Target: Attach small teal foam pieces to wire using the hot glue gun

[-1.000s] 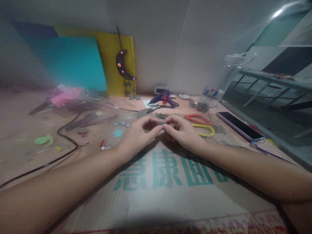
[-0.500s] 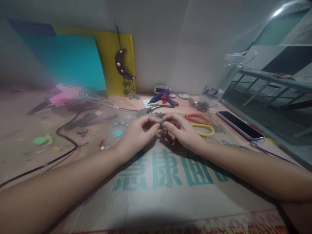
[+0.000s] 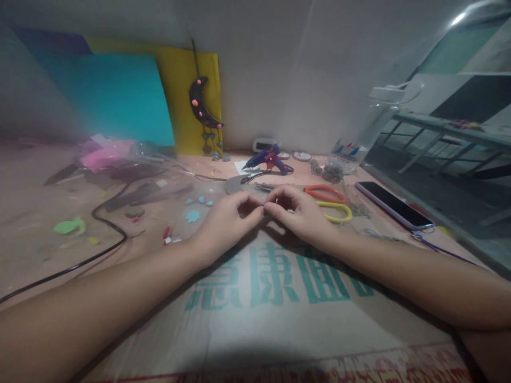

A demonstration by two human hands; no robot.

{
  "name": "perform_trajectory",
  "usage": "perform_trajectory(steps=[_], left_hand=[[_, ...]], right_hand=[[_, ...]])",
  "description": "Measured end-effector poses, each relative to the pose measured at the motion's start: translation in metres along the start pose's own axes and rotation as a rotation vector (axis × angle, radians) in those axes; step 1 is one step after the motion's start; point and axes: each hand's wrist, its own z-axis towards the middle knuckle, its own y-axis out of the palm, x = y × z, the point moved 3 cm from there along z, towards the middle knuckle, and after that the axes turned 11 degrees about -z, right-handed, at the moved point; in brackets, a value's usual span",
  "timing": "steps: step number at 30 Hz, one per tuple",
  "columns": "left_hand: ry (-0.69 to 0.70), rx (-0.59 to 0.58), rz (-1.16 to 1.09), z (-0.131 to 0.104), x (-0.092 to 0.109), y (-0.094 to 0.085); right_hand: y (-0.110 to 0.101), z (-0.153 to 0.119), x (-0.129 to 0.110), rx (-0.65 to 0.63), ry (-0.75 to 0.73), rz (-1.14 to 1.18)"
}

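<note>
Small piece (image 3: 264, 206), direction and axis hidden, pinched by left hand (image 3: 228, 221) and right hand (image 3: 301, 215).

Small dark piece (image 3: 265, 206), almost wholly hidden at meeting fingertips; outline and finer detail too small to tell. Pinched between thumb and forefinger of left hand (image 3: 229, 221) on left side, of right hand (image 3: 297, 215) on right. Held mid-scene, seen above large green printed characters (image 3: 275, 276). Whether it touches anything below, cannot tell. Light blue flower-shaped piece (image 3: 192, 216) flat to left, near left hand; orange handle loop (image 3: 325, 189) and yellow handle loop (image 3: 342, 217) to right, just beyond right hand.
</note>
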Motion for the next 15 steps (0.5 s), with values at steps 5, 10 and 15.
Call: perform_trajectory(steps=[5, 10, 15], left_hand=[[0.033, -0.005, 0.007, -0.0001, -0.0007, -0.0001], [0.026, -0.002, 0.020, -0.0002, -0.0021, -0.0011], [0.021, 0.000, 0.004, -0.0003, -0.0023, -0.0010]], right_hand=[[-0.0008, 0.0003, -0.0018, 0.009, 0.008, 0.062], [-0.0006, -0.0002, -0.0012, -0.002, 0.042, 0.112], [0.0021, -0.0005, 0.0026, -0.040, 0.068, 0.228]])
